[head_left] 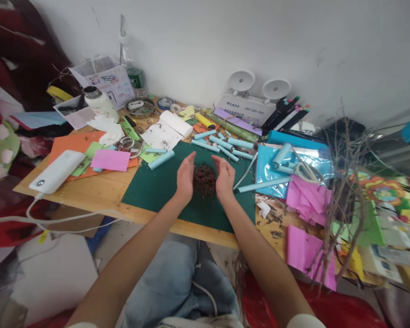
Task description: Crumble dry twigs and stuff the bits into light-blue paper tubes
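Note:
A small heap of dark brown, crumbly plant bits lies on the green cutting mat in front of me. My left hand stands on edge along the heap's left side, fingers stretched forward and palm facing inward. Mirroring it on the right, my right hand is cupped with its fingers partly bent. The heap sits between the two palms, and neither hand grips it. Whether the palms touch its sides I cannot tell. Several light blue paper tubes lie just beyond the mat's far part.
A white power bank with a cable lies at the left edge. Behind it stands a white bottle. A white router leans on the wall. Dry branches rise at the right, near pink paper and a blue plastic packet.

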Demonstrator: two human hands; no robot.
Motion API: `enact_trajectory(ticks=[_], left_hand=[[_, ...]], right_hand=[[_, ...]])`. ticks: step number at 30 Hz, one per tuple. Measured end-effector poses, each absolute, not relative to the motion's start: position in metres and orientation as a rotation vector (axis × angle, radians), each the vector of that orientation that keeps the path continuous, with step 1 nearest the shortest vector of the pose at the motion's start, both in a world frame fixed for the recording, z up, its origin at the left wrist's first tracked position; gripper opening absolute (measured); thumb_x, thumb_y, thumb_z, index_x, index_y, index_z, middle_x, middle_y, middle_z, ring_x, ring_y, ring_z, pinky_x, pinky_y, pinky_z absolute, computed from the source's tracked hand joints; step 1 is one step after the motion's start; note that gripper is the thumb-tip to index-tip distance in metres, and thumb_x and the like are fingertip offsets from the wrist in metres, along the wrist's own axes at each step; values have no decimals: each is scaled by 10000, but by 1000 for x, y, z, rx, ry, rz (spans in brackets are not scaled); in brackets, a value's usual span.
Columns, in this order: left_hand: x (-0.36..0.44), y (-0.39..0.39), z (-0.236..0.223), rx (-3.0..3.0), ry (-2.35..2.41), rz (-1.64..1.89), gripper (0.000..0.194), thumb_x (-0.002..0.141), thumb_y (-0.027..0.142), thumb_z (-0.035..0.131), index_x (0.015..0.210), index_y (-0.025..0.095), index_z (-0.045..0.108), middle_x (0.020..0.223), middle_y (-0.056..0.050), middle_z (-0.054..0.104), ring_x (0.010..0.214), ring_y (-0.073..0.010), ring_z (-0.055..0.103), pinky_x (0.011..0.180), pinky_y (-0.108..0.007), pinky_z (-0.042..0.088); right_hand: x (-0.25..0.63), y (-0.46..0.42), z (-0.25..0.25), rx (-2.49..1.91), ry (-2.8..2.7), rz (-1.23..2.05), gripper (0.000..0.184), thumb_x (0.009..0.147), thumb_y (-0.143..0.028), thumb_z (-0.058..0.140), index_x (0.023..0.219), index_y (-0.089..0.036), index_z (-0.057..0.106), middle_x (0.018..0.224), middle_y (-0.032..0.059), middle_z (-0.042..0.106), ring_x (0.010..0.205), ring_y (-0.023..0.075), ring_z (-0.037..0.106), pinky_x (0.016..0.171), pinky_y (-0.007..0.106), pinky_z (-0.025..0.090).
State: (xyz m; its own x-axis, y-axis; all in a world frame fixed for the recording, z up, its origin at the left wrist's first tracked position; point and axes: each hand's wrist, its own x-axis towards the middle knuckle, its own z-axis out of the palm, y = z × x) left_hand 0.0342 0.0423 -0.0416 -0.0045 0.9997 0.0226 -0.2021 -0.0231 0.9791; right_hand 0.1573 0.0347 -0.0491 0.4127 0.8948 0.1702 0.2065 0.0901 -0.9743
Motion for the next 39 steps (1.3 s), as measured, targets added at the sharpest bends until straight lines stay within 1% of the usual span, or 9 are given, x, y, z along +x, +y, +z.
enact_trajectory(ticks=[4,7,11,14,18,25,29,35,39], left_hand=[[-4,49,-23,1157,1076,1336,512,1010,489,252,1284,187,561,1409,-136,574,1327,-211,542,1127,-449,431],[-26,47,-19,1271,1136,1328,450,954,501,454,1213,165,605,1166,-140,707,1034,-218,700,946,-408,554],[-31,33,-18,1730,1253,1008,317,881,346,599,1136,174,677,1018,-93,726,811,-188,680,807,-356,574],[-29,23,-19,2041,1219,759,324,865,238,591,1174,198,679,1129,-98,685,840,-197,667,828,-377,570],[-26,21,-22,2143,1220,710,380,875,171,554,1243,209,642,1184,-99,650,937,-214,661,868,-382,564],[-23,16,-24,2213,1332,723,295,949,202,502,1195,207,665,1145,-75,669,1030,-213,643,918,-357,530],[-18,8,-25,2347,1303,622,249,916,329,618,1134,230,683,1100,-60,675,1018,-213,635,855,-323,533],[-8,3,-30,2525,1221,521,201,912,280,624,1095,220,682,1036,-66,658,1013,-232,606,786,-317,518],[-15,5,-18,2295,1286,790,246,965,347,541,1121,201,663,1028,-64,661,934,-184,639,822,-303,508]], right_hand=[[192,26,-20,-1538,-1497,746,356,902,-399,523,1142,-204,700,1077,81,738,947,213,690,903,374,549],[201,12,-1,-1543,-1992,687,491,830,-355,663,1315,-292,619,1237,77,654,1028,246,653,938,400,518],[189,6,1,-1669,-2264,571,530,810,-288,697,1333,-300,614,1262,115,588,1000,264,649,891,385,511],[184,11,-4,-1614,-2231,576,334,838,-125,570,1109,-223,737,1068,97,655,918,218,657,882,345,505],[190,13,0,-1457,-1994,611,323,803,-51,514,936,-212,760,946,51,699,892,183,663,881,311,511],[199,4,9,-1442,-2144,710,444,806,-130,630,1229,-257,670,1236,75,646,1012,215,648,903,356,520],[199,3,3,-1604,-2088,625,260,837,-204,651,1089,-196,717,1041,88,676,776,180,637,801,349,527],[195,1,-12,-1552,-2167,575,274,798,-54,581,959,-191,756,897,74,696,854,203,658,820,327,509],[203,2,-7,-1481,-1976,513,287,791,-51,573,952,-200,759,900,57,721,831,191,670,797,312,517]])
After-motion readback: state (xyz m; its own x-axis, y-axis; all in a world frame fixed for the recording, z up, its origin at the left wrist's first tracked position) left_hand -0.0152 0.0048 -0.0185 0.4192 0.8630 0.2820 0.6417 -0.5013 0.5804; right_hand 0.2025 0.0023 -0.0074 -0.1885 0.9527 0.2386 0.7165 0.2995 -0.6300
